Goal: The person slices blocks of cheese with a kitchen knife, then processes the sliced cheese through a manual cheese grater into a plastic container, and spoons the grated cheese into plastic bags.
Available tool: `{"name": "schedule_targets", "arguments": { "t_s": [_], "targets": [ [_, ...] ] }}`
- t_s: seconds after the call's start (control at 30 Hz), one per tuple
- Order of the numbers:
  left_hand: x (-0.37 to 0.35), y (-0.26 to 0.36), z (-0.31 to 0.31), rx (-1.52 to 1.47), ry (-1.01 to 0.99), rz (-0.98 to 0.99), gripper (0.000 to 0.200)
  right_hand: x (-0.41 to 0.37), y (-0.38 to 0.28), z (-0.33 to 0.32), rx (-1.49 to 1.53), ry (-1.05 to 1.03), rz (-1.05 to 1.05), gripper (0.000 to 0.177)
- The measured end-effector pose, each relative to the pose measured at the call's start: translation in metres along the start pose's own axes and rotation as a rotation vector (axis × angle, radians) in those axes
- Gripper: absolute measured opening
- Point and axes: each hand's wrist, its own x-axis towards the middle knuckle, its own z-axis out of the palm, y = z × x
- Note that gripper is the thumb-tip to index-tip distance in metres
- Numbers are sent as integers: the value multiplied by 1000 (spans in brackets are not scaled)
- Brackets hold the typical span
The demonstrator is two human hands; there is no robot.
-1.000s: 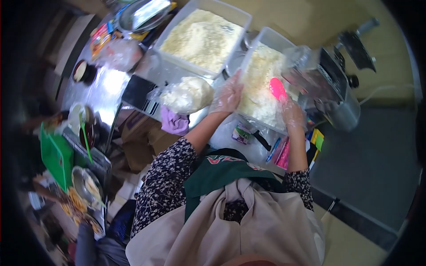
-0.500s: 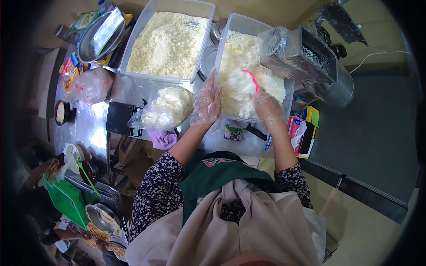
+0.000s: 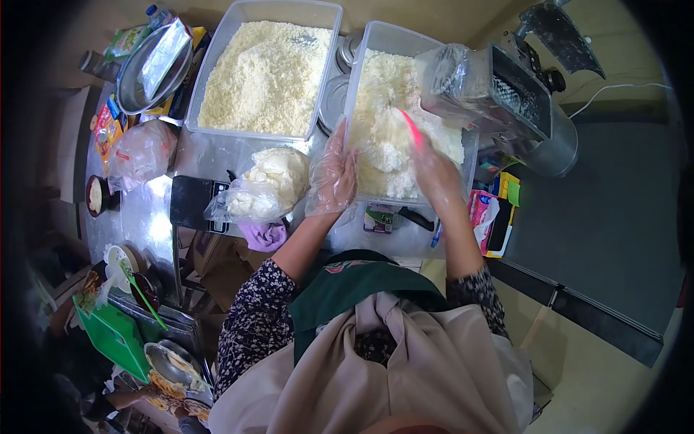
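Observation:
My right hand (image 3: 437, 173), in a clear plastic glove, grips a pink curved plastic tool (image 3: 410, 129) over the right-hand clear bin (image 3: 376, 35). Beneath it lies a heap of pale, crumbly shreds (image 3: 394, 155), which look like grated cheese; hand and tool are smeared by motion. My left hand (image 3: 335, 177), also gloved, rests against the bin's left wall with its fingers stretched out. To its left, a plastic bag (image 3: 273, 181) of white, soft-looking stuff sits by a black scale (image 3: 194, 202).
Another bin (image 3: 194, 119) of shreds stands left. A grating machine (image 3: 506, 90) overhangs the right bin's corner. In front are a knife (image 3: 416, 218) and a purple cloth (image 3: 264, 236). At lower left, another person's hands (image 3: 144, 399) are near food and a green tray (image 3: 108, 336).
My right hand has swept the pink tool through the shreds, and the heap beneath it has changed shape. My left hand stays at the bin wall. The view has shifted slightly.

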Motion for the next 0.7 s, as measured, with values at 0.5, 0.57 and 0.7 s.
{"name": "schedule_targets", "arguments": {
  "t_s": [0.5, 0.57, 0.7],
  "targets": [
    [1, 9, -1, -39, 23, 17, 51, 34, 11, 35, 42, 111, 110, 27],
    [0, -1, 0, -23, 26, 40, 52, 73, 97, 60, -205, 130, 76, 27],
    [2, -6, -5, 52, -4, 44, 54, 105, 91, 27, -506, 23, -29, 26]
  ]
}}
